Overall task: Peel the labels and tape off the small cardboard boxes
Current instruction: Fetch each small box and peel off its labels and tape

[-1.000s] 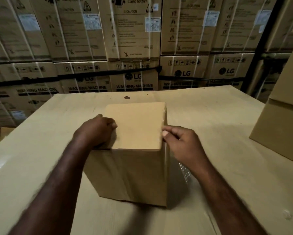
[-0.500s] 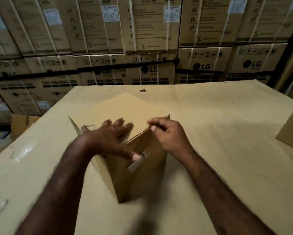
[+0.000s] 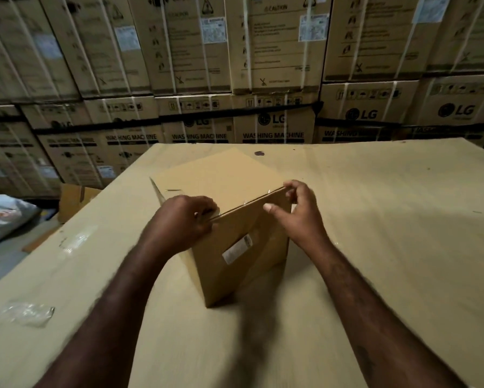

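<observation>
A small brown cardboard box (image 3: 221, 177) stands on the cardboard-covered table (image 3: 389, 219), turned with one corner towards me. A white label (image 3: 237, 250) is stuck aslant on its near side face. My left hand (image 3: 183, 222) grips the near top edge at the left, fingers curled over it. My right hand (image 3: 297, 211) pinches the top edge at the box's right corner, thumb on the near face. A thin glint of clear tape runs along that top edge.
Crumpled clear tape (image 3: 29, 313) lies at the table's left front, another strip (image 3: 77, 240) further back on the left. Stacked washing machine cartons (image 3: 271, 127) wall the far side. An open carton (image 3: 75, 198) and a grey bag (image 3: 3, 217) lie on the floor at left.
The box has been turned from flat-on to corner-on, bringing the labelled side to face me. My left hand moved from the side face up to the top edge; the right stays at the right corner.
</observation>
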`<state>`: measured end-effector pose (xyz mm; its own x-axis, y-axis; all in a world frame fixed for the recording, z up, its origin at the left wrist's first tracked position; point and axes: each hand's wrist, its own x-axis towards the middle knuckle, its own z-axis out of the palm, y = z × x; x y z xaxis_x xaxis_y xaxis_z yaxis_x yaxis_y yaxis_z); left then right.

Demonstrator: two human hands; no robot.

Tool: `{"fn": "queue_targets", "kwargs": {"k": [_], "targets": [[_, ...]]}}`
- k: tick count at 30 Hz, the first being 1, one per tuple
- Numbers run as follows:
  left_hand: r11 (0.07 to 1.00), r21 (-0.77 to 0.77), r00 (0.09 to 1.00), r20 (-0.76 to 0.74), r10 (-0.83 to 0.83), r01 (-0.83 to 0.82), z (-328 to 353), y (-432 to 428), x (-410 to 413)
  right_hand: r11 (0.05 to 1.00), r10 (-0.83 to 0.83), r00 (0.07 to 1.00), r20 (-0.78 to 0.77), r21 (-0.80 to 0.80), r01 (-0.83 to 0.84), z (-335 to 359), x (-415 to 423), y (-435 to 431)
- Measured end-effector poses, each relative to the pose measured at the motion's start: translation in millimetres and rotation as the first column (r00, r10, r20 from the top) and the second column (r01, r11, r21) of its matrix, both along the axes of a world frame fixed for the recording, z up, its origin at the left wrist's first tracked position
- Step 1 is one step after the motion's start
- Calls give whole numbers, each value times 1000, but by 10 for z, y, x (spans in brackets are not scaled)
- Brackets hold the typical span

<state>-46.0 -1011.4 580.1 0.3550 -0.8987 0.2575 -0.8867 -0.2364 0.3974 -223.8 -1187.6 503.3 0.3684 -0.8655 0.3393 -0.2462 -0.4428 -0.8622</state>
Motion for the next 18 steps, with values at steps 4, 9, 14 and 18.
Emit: {"fn": "queue_targets", "kwargs": {"k": [4,9,14,18], "targets": [[999,44,999,-47,-13,15,-112,-20,11,969,33,998,-50,247,-20,-16,81,-236],[988,-154,996,-88,3,-17,-250,63,58,959,76,996,-35,277,-63,-48,111,-251],[925,-373,996,-54,65,-80,56,229,76,996,-63,998,-26,-64,62,419,-37,8],[892,-444,996,-14,87,-85,404,143,49,928,-231,973,14,-298,225,819,-224,178]]}}
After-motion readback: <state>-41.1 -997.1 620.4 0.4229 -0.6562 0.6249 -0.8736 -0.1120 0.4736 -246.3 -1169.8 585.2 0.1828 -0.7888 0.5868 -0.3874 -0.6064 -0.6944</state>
